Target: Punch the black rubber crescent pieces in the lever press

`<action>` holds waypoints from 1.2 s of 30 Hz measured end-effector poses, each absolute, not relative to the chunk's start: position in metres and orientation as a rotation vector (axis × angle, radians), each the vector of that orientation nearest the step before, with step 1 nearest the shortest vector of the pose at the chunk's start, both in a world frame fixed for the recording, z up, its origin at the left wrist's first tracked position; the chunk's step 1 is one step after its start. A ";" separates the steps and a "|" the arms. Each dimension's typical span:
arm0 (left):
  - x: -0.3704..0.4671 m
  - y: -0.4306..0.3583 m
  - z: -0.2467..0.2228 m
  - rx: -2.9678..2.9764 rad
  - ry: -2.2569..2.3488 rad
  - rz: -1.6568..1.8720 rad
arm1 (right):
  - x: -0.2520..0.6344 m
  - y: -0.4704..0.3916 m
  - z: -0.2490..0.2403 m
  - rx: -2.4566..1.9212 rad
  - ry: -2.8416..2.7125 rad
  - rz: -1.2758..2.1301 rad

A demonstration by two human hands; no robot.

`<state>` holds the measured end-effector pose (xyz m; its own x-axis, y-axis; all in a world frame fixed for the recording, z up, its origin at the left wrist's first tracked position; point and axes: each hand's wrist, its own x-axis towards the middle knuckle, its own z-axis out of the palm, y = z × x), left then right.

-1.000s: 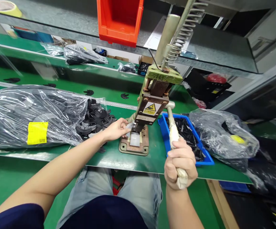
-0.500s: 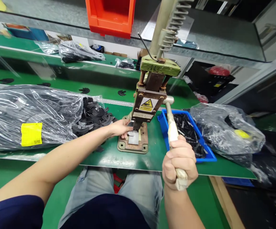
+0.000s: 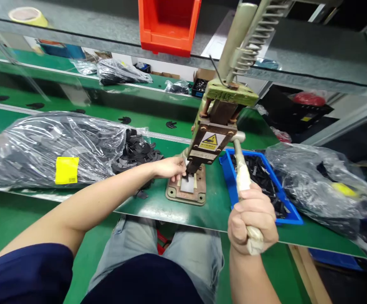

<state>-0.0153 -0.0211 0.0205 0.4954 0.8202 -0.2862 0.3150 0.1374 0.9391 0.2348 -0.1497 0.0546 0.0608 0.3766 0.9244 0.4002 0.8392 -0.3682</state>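
Observation:
My right hand (image 3: pixel 253 217) is wrapped round the tape-covered lever (image 3: pixel 243 173) of a hand press (image 3: pixel 213 135). At the foot of the press, my left hand (image 3: pixel 174 169) has its fingers pinched together beside the ram, at a small black piece (image 3: pixel 186 177), mostly hidden by the fingers and the tool. Under them lies a light metal plate (image 3: pixel 187 185) on the brown press base (image 3: pixel 186 196). Left of the base, flat black curved pieces (image 3: pixel 139 152) spill from a clear plastic bag (image 3: pixel 88 145).
Right of the press stands a blue bin (image 3: pixel 230 179) of black parts, beside another plastic bag (image 3: pixel 322 177). An orange bin (image 3: pixel 169 46) sits on the grey shelf (image 3: pixel 91 36) above. Several black pieces, one a notched piece (image 3: pixel 171 124), lie behind on the green surface.
The whole view has shifted, so the scene sits further right. My left fingers have moved slightly in at the plate, and the black piece shows less. My right hand keeps its hold on the lever.

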 end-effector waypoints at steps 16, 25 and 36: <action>-0.156 -0.119 0.009 2.387 1.848 -0.139 | 0.227 -0.143 0.050 -0.603 -1.412 -0.026; -0.153 -0.095 0.004 2.345 1.823 -0.058 | 0.231 -0.143 0.055 -0.581 -1.479 -0.036; -0.160 -0.101 0.013 2.265 1.864 0.481 | 0.231 -0.145 0.054 -0.609 -1.497 -0.032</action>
<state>-0.1601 -0.1012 0.0134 0.1676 0.9760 0.1392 0.9216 -0.2053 0.3295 0.2311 -0.1449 0.0537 0.1024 0.3449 0.9331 0.3848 0.8512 -0.3568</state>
